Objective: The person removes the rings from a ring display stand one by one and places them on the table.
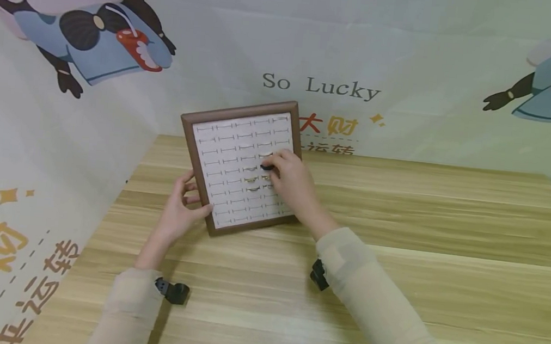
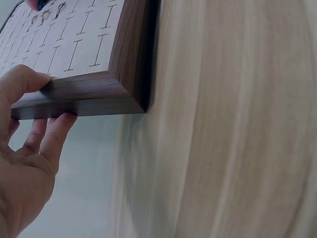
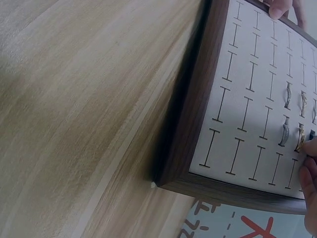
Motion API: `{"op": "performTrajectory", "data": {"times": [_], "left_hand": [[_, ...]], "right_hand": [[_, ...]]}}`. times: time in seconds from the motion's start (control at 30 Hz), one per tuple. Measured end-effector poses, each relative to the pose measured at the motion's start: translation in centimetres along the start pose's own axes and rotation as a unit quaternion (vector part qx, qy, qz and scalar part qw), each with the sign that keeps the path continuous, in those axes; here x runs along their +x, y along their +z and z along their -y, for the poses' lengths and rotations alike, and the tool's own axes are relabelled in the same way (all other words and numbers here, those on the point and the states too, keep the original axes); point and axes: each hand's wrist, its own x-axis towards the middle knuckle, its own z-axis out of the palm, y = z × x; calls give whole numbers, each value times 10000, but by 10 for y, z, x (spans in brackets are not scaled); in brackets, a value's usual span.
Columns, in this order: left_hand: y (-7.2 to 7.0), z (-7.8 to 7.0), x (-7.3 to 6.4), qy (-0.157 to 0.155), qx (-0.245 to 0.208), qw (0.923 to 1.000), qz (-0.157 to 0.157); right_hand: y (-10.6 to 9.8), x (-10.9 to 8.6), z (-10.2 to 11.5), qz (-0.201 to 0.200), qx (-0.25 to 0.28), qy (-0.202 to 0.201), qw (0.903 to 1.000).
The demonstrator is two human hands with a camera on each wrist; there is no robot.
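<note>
A ring display board (image 1: 225,189) with a brown wooden frame and a white slotted face stands tilted on the table. My left hand (image 1: 180,210) grips its left edge; in the left wrist view the thumb lies on the front and the fingers (image 2: 57,136) are behind the frame. At the board's face, my right hand (image 1: 296,185) pinches a dark ring (image 1: 267,167) at one of the slots. Fingers partly hide that ring. Several rings sit in slots close by, among them a silver ring (image 3: 284,133) and a gold ring (image 3: 299,139).
The wood-grain table (image 1: 424,218) extends widely to the right and in front of the board. Behind it hangs a pale backdrop (image 1: 326,45) with cartoon figures and lettering. A small black camera (image 1: 176,293) is strapped to the left wrist, another (image 1: 318,275) to the right.
</note>
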Motion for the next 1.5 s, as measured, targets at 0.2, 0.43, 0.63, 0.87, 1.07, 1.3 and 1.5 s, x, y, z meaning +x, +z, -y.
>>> {"op": "performTrajectory", "data": {"times": [0.2, 0.43, 0.63, 0.87, 1.07, 1.3, 1.5], "left_hand": [[1, 0, 1, -1, 42, 10000, -18], [2, 0, 3, -57, 33, 10000, -75], [2, -1, 3, -71, 92, 9999, -93], [2, -2, 3, -213, 215, 9995, -112], [2, -2, 3, -243, 258, 9993, -102], [3, -2, 4, -221, 205, 9995, -74], [2, 0, 3, -208, 148, 9997, -17]], "right_hand": [[0, 0, -1, -9, -109, -2, 9999], [-1, 1, -8, -191, -523, -817, 9951], [-4, 2, -10, -96, -552, -943, 9940], [-7, 1, -12, -42, -60, -794, 9968], [-8, 1, -18, 47, 547, -605, 9967], [-12, 2, -23, 150, 973, -575, 9935], [-14, 2, -23, 247, 1227, -590, 9904]]}}
